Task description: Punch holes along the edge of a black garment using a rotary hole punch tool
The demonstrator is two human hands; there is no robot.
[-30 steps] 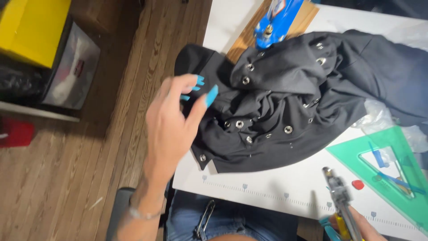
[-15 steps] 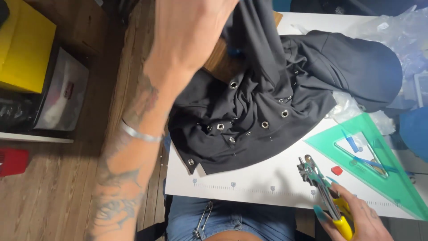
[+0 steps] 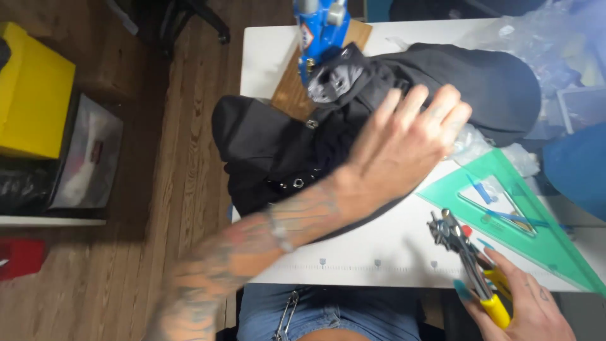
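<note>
Yellow box (image 3: 31,95) at 9 o'clock on the floor, unchanged. Black garment (image 3: 278,142) heaped on the white table (image 3: 379,252), now bunched further toward 9 o'clock, one edge under the blue press (image 3: 319,28) at 12. Left hand (image 3: 404,142), raised half a second ago, now lies flat on the cloth, fingers spread, gripping nothing. Green triangle (image 3: 543,243) at 3 o'clock. Right hand (image 3: 517,309) at 5 o'clock, closed round the punch pliers (image 3: 470,259), same as before
</note>
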